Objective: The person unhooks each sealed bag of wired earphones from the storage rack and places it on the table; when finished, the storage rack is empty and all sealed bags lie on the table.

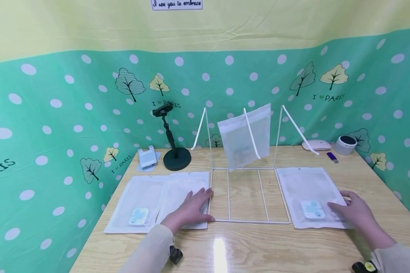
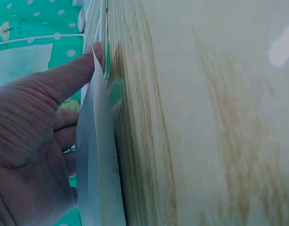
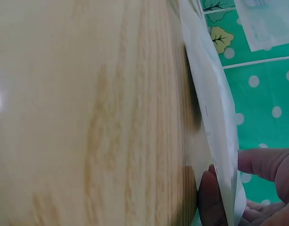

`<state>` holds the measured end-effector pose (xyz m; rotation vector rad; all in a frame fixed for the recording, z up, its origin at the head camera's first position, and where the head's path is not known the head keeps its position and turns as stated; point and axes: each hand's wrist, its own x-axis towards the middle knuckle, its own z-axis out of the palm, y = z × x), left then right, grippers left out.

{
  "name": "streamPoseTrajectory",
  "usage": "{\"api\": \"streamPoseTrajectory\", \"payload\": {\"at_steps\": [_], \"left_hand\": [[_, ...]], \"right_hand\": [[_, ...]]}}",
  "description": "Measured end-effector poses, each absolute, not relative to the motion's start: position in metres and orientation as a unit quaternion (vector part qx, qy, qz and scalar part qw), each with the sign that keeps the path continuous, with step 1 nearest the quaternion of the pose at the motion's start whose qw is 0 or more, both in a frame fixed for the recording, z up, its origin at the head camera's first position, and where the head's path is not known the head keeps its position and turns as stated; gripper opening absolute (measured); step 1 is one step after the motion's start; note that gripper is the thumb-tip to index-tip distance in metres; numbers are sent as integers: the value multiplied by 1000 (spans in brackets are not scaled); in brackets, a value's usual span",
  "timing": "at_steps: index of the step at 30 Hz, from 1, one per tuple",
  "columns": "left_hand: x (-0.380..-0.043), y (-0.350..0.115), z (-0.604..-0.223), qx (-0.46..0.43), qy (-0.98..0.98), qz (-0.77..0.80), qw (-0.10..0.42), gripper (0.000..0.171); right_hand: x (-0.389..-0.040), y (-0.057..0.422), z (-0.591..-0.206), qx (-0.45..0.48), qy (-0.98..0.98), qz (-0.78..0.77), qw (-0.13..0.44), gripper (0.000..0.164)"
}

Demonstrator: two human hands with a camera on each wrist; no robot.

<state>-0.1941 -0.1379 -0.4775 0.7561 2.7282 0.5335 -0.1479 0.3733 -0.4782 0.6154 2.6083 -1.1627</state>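
Observation:
My left hand [image 1: 193, 206] spreads over the inner of two overlapping white plastic pouches [image 1: 177, 189], its fingertips at the left side of a white wire rack [image 1: 264, 197]. In the left wrist view its thumb [image 2: 71, 77] reaches that rack past the pouch's edge. My right hand [image 1: 353, 210] pinches the right edge of another flat pouch [image 1: 304, 185], thumb above; the right wrist view shows a fingertip [image 3: 210, 197] under this pouch [image 3: 215, 103]. A small white-and-blue square [image 1: 312, 209] shows on it. One more pouch [image 1: 240, 140] hangs on the rack's middle prong.
Behind the left pouches stand a light-blue folding stand [image 1: 147, 158] and a black stand with a round base [image 1: 177, 159]. At the back right are a white mouse [image 1: 316, 145], a purple USB stick [image 1: 332, 157] and a white cylinder [image 1: 345, 146]. A patterned curtain [image 1: 232, 83] closes off the back.

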Motion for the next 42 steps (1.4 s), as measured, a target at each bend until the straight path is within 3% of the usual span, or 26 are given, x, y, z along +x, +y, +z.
{"api": "streamPoseTrajectory", "payload": {"at_steps": [11,17,21,25,32,42], "left_hand": [[-195,-137,-477,259,939,184,131,91],[-195,-137,-476,257,939,184,134,91],[-195,-136,-476,254,940,187,133,91],[-194,-137,-478,251,940,189,134,91],[-193,-138,-478,246,940,191,137,91],[-193,-137,-478,252,938,192,139,91]], "right_hand": [[-142,366,-470,188,926,-306,115,102],[-144,352,-453,171,951,-256,21,96],[-153,332,-442,96,954,-280,-35,76],[-167,309,-430,38,944,-325,-32,64],[-196,271,-407,-10,911,-413,-12,66],[-230,237,-397,-59,860,-504,-53,69]]}}
